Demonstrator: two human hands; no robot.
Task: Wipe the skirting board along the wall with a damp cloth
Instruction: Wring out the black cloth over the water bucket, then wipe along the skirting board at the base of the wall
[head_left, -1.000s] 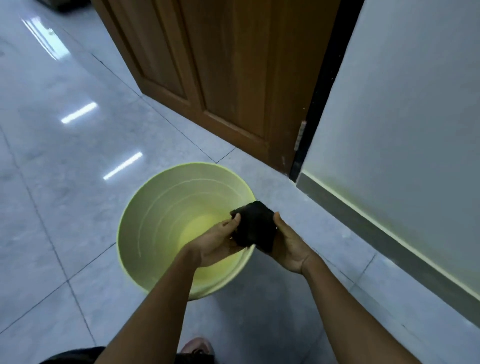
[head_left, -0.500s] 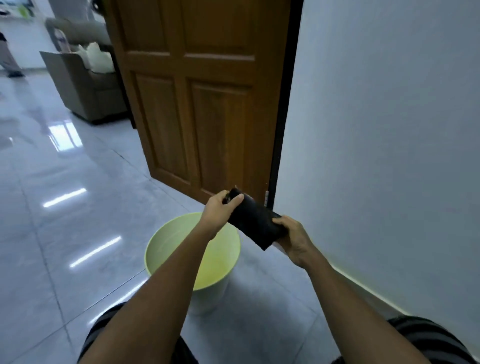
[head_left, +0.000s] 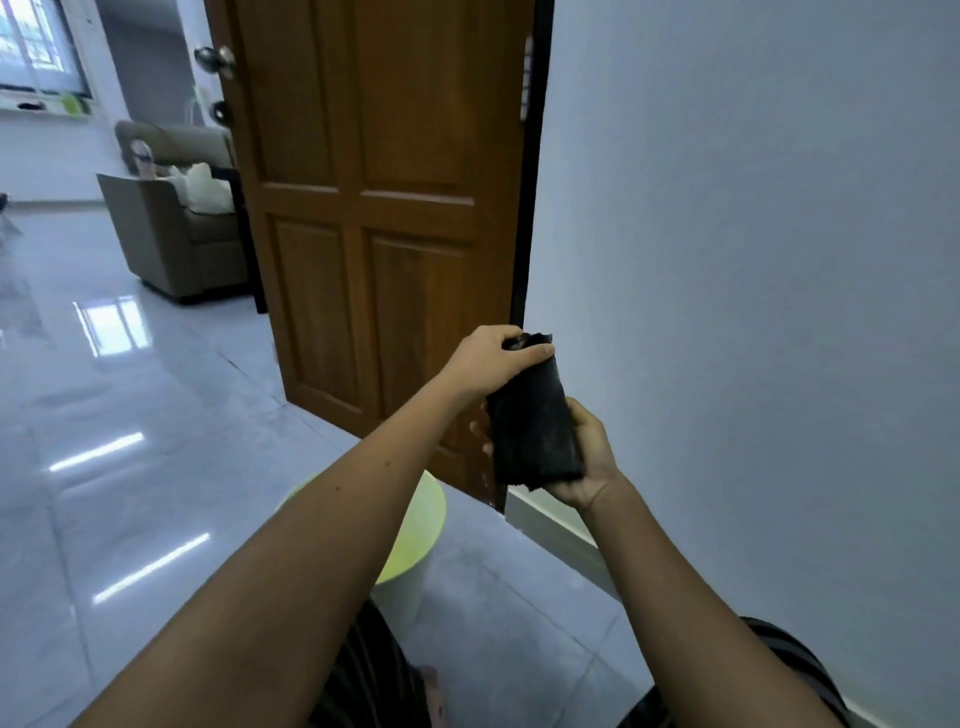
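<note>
While raised, hands (head_left: 540, 410) apparently gripping cloth (head_left: 535, 415).

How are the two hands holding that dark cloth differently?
The left hand pinches the dark cloth at its top end, from above; the right hand cradles its lower end from underneath. The left hand sits higher and in front of the wooden door; the right hand sits lower, in front of the wall. The left hand shows its back, the right mostly its thumb side. Both are bare, and each has a grip on the same cloth.
</note>
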